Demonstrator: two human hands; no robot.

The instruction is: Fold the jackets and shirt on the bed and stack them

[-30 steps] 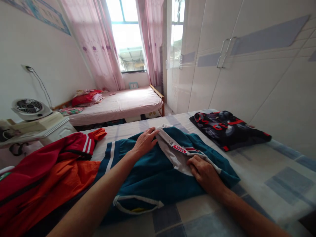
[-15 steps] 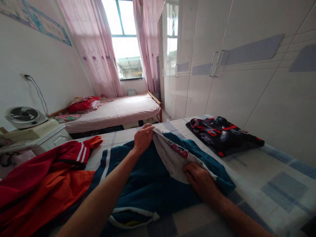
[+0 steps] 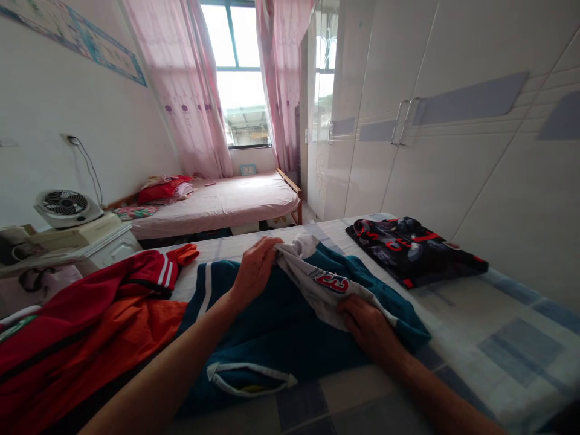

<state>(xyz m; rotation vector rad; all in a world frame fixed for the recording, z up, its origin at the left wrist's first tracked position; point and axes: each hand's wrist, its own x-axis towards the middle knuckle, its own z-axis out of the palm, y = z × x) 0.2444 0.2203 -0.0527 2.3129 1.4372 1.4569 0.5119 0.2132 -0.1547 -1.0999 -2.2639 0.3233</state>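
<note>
A teal garment [image 3: 276, 326] with white trim lies spread on the near bed. Its grey-white panel [image 3: 312, 266], carrying a red number patch, is folded over the teal cloth. My left hand [image 3: 257, 269] pinches the upper left corner of that panel, lifting it slightly. Lower on the right, my right hand [image 3: 362, 323] has its fingers closed on the panel's edge just below the patch; some fingertips are hidden in the cloth. A white-edged pocket opening [image 3: 249, 382] shows near the garment's bottom.
A folded black and red garment [image 3: 412, 248] rests at right on the bed sheet [image 3: 521, 350]. Red and orange clothing [image 3: 113, 320] is heaped at left. Beyond are a small fan [image 3: 67, 206], a pink-sheeted bed [image 3: 235, 196] and a white wardrobe [image 3: 462, 169].
My left hand has drawn the panel's corner a little left and towards me. My right hand keeps nearly the same place. The view has shifted slightly left.
</note>
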